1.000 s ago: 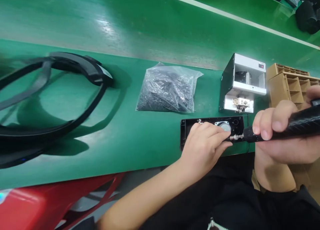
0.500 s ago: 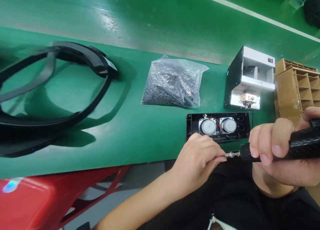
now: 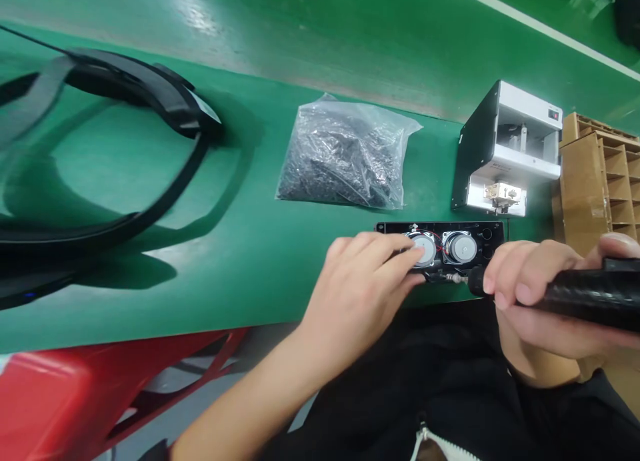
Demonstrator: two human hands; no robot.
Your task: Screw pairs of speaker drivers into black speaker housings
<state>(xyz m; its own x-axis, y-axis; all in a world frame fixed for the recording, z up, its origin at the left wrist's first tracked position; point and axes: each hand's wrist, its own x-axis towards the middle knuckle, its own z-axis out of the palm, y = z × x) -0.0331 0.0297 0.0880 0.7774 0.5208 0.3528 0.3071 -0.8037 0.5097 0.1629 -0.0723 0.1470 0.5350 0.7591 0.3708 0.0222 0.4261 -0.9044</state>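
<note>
A black speaker housing (image 3: 487, 237) with two round silver speaker drivers (image 3: 463, 246) lies at the near edge of the green bench. My left hand (image 3: 360, 287) rests on its left end, fingers pressed down over the left driver. My right hand (image 3: 540, 301) is wrapped round a black electric screwdriver (image 3: 585, 294). The screwdriver's metal bit (image 3: 453, 278) points left at the housing's near edge, just right of my left fingertips.
A clear bag of small black parts (image 3: 345, 154) lies behind the housing. A white and black screw feeder (image 3: 510, 157) stands at the right, beside a brown cardboard divider box (image 3: 600, 181). Large black rings (image 3: 100, 161) lie at the left. A red plastic stool (image 3: 100, 387) sits below the bench edge.
My left hand has moved from the screwdriver's tip, held off the bench, up onto the housing's left end. The screwdriver bit has come back to the housing's near edge.
</note>
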